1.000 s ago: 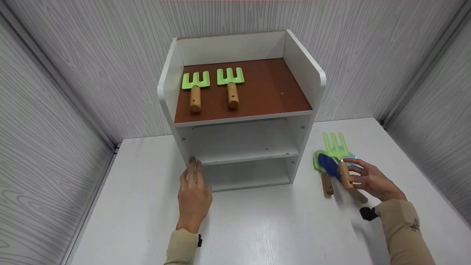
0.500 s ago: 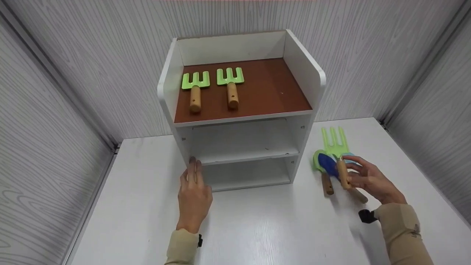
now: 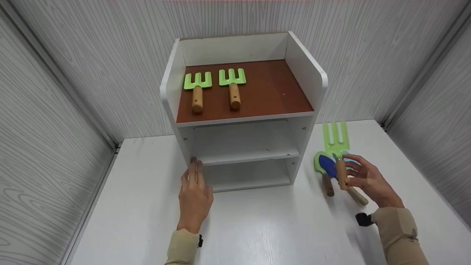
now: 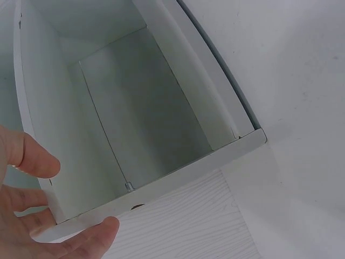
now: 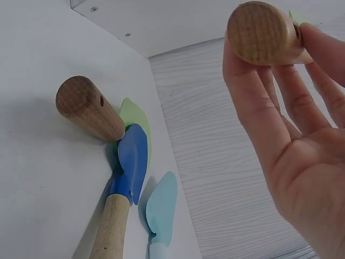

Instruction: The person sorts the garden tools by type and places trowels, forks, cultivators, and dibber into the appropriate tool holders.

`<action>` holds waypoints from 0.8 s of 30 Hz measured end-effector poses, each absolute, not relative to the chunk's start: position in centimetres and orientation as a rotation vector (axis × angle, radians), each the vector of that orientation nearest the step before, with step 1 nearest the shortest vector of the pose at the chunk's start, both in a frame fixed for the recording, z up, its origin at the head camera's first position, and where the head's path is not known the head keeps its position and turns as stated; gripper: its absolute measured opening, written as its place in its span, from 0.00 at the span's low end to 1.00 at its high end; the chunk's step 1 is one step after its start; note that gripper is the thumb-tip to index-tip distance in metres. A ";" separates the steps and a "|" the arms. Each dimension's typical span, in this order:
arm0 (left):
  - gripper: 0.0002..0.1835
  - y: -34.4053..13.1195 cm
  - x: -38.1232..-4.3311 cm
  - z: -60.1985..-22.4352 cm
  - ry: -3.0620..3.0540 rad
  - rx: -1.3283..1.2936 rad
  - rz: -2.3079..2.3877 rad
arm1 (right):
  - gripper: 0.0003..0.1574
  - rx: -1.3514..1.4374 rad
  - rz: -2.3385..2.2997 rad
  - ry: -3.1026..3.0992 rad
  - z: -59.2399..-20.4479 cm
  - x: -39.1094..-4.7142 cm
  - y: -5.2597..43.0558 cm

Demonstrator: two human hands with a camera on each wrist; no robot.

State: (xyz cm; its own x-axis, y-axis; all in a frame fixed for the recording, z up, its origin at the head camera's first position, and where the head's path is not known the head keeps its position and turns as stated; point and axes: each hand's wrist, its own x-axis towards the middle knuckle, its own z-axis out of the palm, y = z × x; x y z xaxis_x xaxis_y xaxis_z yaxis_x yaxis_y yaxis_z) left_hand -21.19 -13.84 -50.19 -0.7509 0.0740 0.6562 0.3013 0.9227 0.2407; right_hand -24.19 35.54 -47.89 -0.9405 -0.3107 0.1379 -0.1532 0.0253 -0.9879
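My right hand [image 3: 369, 180] pinches the wooden handle [image 5: 259, 33] of a green hand fork [image 3: 336, 143] between thumb and fingers, its three tines pointing away from me. Below it on the table lie a blue trowel [image 5: 133, 156], a green trowel [image 3: 319, 162] under the blue blade, and a light blue tool [image 5: 161, 205] partly hidden in the head view. My left hand [image 3: 195, 200] rests its extended fingers on the left side of a white shelf unit [image 3: 243, 118]; its thumb [image 4: 40, 162] is in front of a shelf board.
Two green hand forks [image 3: 198, 82] with wooden handles lie side by side on the brown top [image 3: 272, 84] of the unit, toward its left. Raised panels edge this top at the back and sides. Wood-grain walls [image 3: 66, 73] enclose the white table [image 3: 257, 228].
The right hand has raised the green fork off the pile, its tines moving farther away and its handle becoming more upright. The left hand stays at the shelf unit.
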 end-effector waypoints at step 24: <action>0.37 -13.9 -21.4 -50.5 -2.358 -0.287 -0.468 | 0.41 -0.506 -2.270 2.194 -47.0 -24.2 32.6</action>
